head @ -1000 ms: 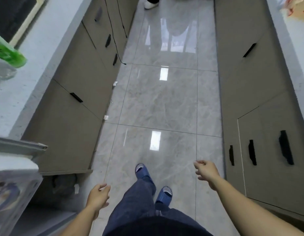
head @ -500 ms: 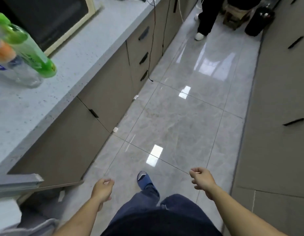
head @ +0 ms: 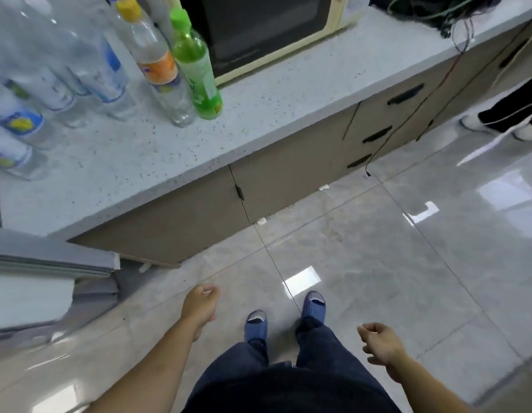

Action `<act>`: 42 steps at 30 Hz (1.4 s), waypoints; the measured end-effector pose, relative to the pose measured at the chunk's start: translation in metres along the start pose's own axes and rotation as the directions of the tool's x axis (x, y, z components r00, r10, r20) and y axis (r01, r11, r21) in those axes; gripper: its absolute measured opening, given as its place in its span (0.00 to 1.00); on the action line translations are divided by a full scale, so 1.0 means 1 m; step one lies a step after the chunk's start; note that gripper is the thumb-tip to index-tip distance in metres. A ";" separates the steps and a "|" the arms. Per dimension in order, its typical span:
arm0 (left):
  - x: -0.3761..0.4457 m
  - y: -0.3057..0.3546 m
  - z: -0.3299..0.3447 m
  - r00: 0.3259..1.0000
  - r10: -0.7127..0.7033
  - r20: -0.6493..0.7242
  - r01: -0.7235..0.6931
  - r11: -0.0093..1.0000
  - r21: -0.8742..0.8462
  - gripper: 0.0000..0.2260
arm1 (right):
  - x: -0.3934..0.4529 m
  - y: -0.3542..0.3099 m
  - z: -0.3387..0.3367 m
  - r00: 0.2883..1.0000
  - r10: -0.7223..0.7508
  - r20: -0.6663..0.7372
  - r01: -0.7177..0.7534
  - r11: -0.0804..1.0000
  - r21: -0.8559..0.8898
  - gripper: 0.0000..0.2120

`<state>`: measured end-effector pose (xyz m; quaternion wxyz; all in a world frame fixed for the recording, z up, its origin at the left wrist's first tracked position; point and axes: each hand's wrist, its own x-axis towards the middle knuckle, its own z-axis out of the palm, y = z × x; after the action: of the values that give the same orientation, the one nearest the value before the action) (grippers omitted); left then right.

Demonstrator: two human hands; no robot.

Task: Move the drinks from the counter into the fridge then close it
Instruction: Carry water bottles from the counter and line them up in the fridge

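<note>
Several drink bottles stand on the speckled grey counter at the upper left. A green bottle with a green cap is nearest the counter's edge. Beside it is a clear bottle with an orange label and a yellow cap. More clear water bottles crowd further left. The open fridge door shows at the left edge. My left hand hangs low over the floor, fingers loosely curled, holding nothing. My right hand hangs at the lower right, also empty.
A cream microwave sits on the counter behind the bottles. Cables lie at the counter's far right and hang over the drawers. Another person's legs stand at the right. Glossy floor tiles stretch ahead.
The view has swung left toward the counter, bringing the bottles and the microwave into view. Both hands stay low and empty, and the fridge door edge remains at the left.
</note>
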<state>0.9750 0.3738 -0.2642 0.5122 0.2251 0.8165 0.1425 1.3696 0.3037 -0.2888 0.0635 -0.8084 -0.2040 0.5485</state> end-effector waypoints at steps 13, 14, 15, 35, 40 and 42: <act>-0.046 -0.006 0.002 0.912 -0.275 -0.306 0.120 0.889 -0.441 0.10 | 0.026 -0.237 0.026 0.872 -0.366 0.325 0.451 0.858 -0.244 0.05; -0.044 0.000 -0.001 0.903 -0.286 -0.320 0.112 0.877 -0.467 0.10 | 0.019 -0.254 0.039 0.842 -0.397 0.365 0.497 0.834 -0.241 0.05; -0.042 0.007 -0.005 0.898 -0.290 -0.331 0.097 0.865 -0.493 0.10 | 0.010 -0.270 0.052 0.806 -0.426 0.410 0.545 0.805 -0.234 0.05; 0.024 0.216 -0.207 0.684 -0.153 -0.713 -0.566 0.504 -0.652 0.21 | -0.157 -0.545 0.258 0.249 -0.877 0.412 0.949 0.306 0.078 0.27; 0.049 0.241 -0.241 0.652 -0.299 -0.697 -0.546 0.453 -0.705 0.35 | -0.150 -0.589 0.301 0.321 -0.898 0.300 0.925 0.365 0.102 0.43; 0.060 0.245 -0.254 0.638 -0.352 -0.685 -0.526 0.451 -0.721 0.39 | -0.145 -0.602 0.314 0.358 -0.898 0.257 0.910 0.397 0.120 0.47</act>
<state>0.7781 0.6144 -0.0870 0.1439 -0.1120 0.7330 0.6553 0.8808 0.7547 -0.0895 0.3070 -0.4777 -0.6325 0.5268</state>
